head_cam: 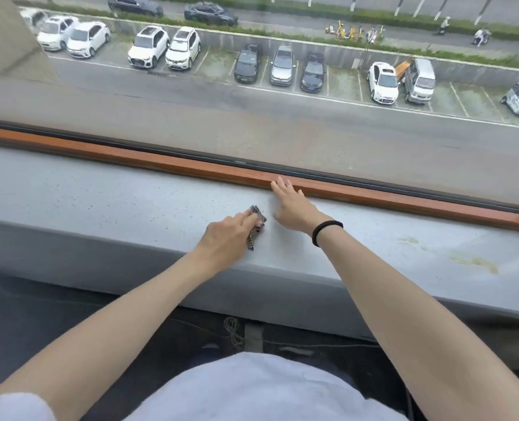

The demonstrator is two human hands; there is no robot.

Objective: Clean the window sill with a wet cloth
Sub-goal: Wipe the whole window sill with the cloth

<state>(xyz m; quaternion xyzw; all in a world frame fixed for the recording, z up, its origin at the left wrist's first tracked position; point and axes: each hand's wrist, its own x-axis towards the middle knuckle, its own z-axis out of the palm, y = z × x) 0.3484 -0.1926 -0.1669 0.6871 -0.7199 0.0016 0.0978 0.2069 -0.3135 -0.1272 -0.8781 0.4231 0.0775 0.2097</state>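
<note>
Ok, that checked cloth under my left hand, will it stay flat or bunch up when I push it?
Probably floppy: the checked cloth lies crumpled under the left hand. Likely light, being smaller than the hand. It may bunch further on the window sill.

Our left forearm [115, 317] and right forearm [410, 302] bare, a white short sleeve [12, 407] on our left, white shirt [252, 390] front, thin black band [325, 231] on our right wrist

One head-worn wide-angle view looks forward and steeply down, close above the speckled grey stone window sill [100, 189], facing through the glass beyond it.
</note>
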